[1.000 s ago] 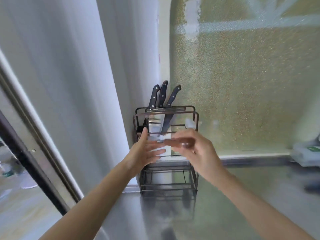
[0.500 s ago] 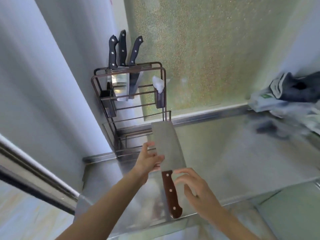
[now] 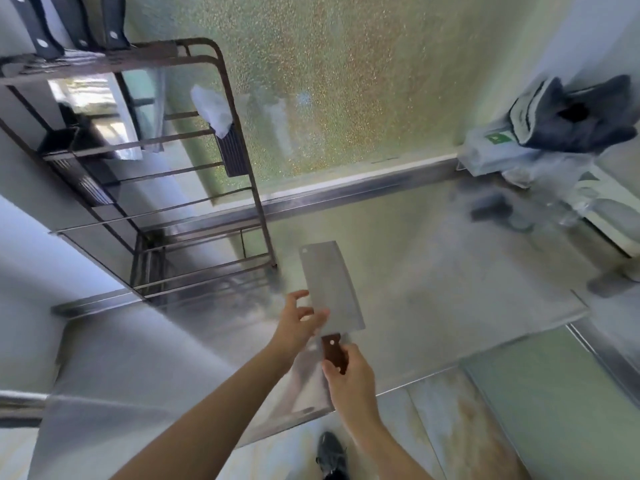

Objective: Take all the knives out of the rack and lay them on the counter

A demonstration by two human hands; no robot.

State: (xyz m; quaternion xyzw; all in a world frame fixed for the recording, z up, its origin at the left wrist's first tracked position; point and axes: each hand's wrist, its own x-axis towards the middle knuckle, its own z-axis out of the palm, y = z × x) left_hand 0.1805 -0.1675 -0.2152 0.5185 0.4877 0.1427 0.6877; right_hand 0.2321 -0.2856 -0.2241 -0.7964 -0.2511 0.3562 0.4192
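Note:
A wide steel cleaver (image 3: 330, 284) with a brown wooden handle lies flat over the steel counter (image 3: 433, 271), blade pointing away from me. My right hand (image 3: 348, 374) is closed on its handle. My left hand (image 3: 298, 323) is spread beside the blade's left edge, fingertips touching it. The dark wire knife rack (image 3: 239, 161) stands at the back left. Three black-handled knives (image 3: 74, 20) stick up from its top, and a broad blade shows inside it.
A white rag (image 3: 213, 110) hangs on the rack's right side. A dark cloth (image 3: 575, 117) and plastic packets (image 3: 498, 154) are piled at the back right. The counter's front edge runs just below my hands, with tiled floor beyond. My shoe (image 3: 330, 452) shows below.
The cleaver came out of the rack and down to the counter in front of it. My right hand closed on its handle. The view tilted further down.

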